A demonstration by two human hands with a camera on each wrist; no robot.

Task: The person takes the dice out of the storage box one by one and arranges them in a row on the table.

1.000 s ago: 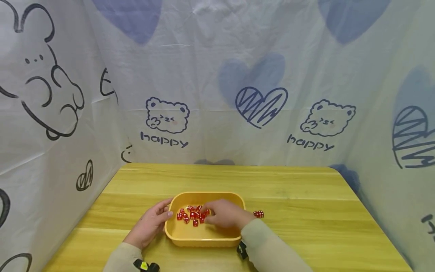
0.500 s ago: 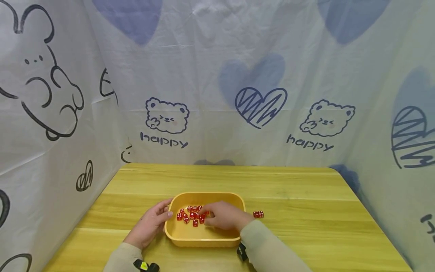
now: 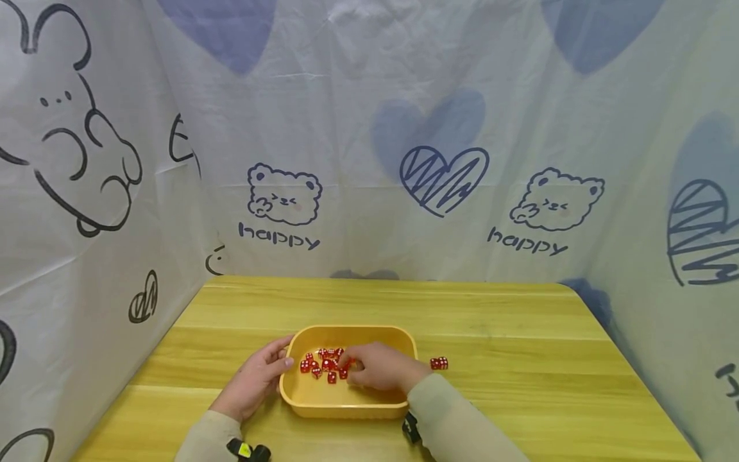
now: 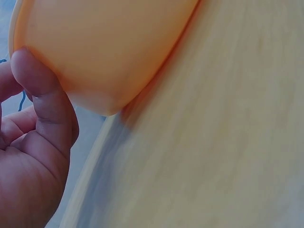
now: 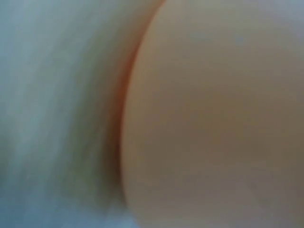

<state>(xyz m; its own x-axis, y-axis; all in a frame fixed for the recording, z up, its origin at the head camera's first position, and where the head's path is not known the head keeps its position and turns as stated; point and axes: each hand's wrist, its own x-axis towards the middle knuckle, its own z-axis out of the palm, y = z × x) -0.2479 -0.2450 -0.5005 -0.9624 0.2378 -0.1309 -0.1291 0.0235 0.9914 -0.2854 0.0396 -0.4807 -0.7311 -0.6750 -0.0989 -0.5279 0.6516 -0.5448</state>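
A yellow plastic bin (image 3: 346,412) stands on the table, with several red dice (image 3: 328,364) lying inside, mostly toward its left and back. My left hand (image 3: 254,378) holds the bin's left end, thumb at the rim and fingers along the outside. In the left wrist view, the left thumb (image 4: 47,95) presses against the bin wall (image 4: 109,47). My right hand (image 3: 381,367) reaches into the bin from the right, its bent fingers down among the dice. Its fingertips are partly hidden, so whether a die is pinched there cannot be told. The right wrist view is blurred, showing the bin wall (image 5: 204,118) close up.
Two more red dice (image 3: 439,364) sit side by side on the wooden table (image 3: 519,385), just right of the bin. White cloth (image 3: 358,244) printed with hearts and bears encloses the table's back and sides.
The right index finger has come down and closer to the thumb among the dice since a second ago. The left hand, the bin and the two dice outside stay put.
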